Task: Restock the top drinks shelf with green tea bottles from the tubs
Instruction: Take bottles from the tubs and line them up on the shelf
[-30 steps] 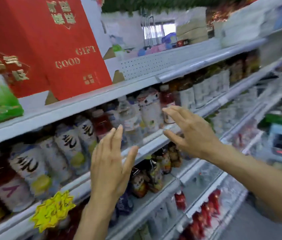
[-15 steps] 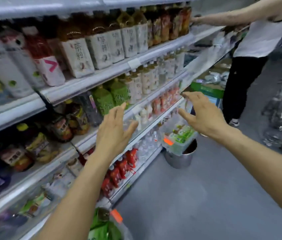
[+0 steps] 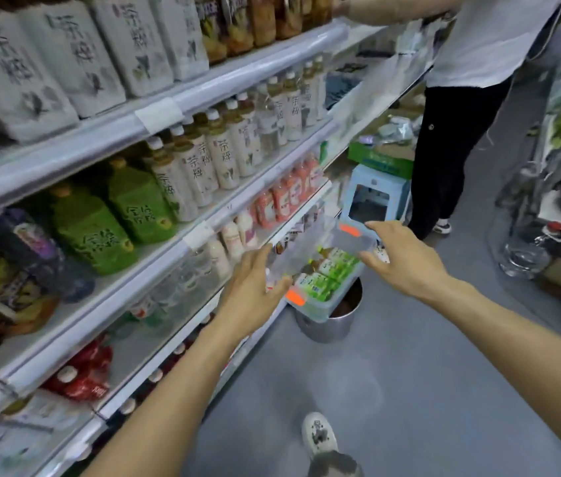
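A clear plastic tub (image 3: 310,308) with orange clips sits on a steel pot beside the shelving. Inside it lie several green tea bottles (image 3: 327,273) with green and white labels. My left hand (image 3: 255,294) reaches down at the tub's near left rim, fingers relaxed and holding nothing. My right hand (image 3: 406,261) hovers by the tub's far right rim, fingers extended, also without anything in it. The drinks shelf (image 3: 155,117) with white-labelled tea bottles runs along the upper left.
A steel pot (image 3: 332,325) stands under the tub on the grey floor. A blue stool (image 3: 375,197) and a green box (image 3: 380,160) sit behind it. Another person (image 3: 471,98) in a white top stands at the shelves ahead. My shoe (image 3: 318,433) shows below.
My view has swung down from the upper shelves to the tub on the floor. Both hands have dropped from shelf height and closed in on the tub's two sides.
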